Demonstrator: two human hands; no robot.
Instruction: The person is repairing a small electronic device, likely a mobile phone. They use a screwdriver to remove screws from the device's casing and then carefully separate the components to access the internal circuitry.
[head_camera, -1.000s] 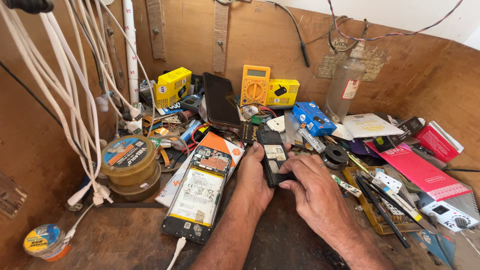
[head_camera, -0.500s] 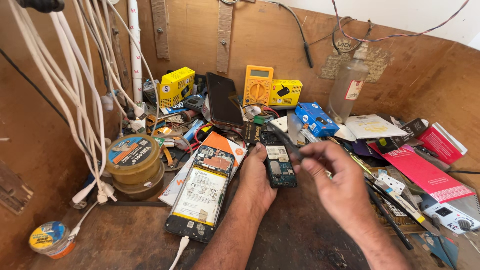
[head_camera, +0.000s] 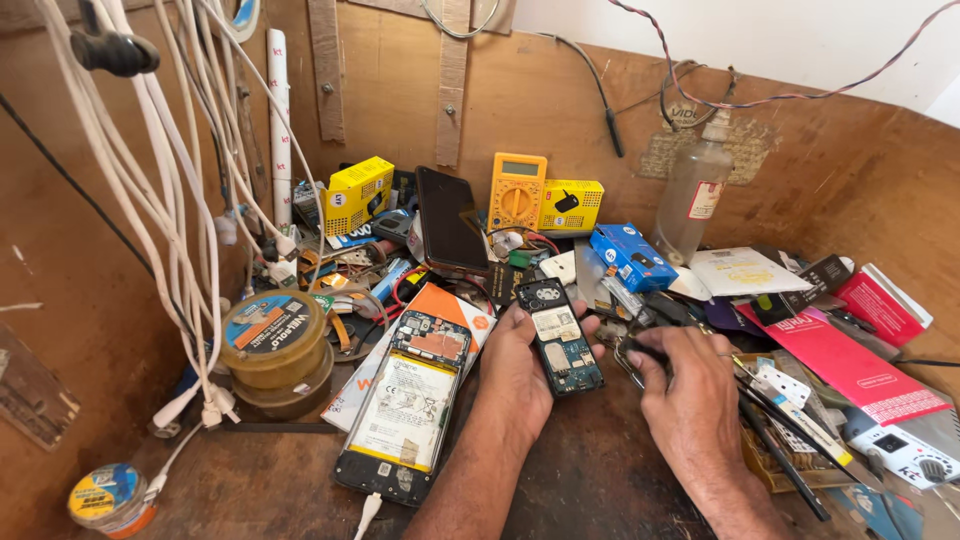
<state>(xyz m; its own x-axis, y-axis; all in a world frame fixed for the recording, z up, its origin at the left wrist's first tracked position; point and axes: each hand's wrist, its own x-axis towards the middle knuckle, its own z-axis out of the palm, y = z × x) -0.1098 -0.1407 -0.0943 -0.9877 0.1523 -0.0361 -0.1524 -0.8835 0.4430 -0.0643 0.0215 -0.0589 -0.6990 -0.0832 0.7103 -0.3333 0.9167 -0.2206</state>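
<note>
Left hand (head_camera: 520, 365) cradles a small opened phone (head_camera: 560, 338) at frame centre, fingers wrapped around its edges, circuit board facing up. Right hand (head_camera: 690, 385), just right of it, pinches a dark slim tool (head_camera: 640, 350). Lower left, a larger opened phone (head_camera: 405, 405) lies beside stacked round tins (head_camera: 272, 350), lids shut, contents hidden.

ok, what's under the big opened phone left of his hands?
The opened phone lies partly on an orange-and-white box, which sticks out at its top and left side. Its lower end rests on the wooden bench. Whatever else lies beneath is covered.
</note>
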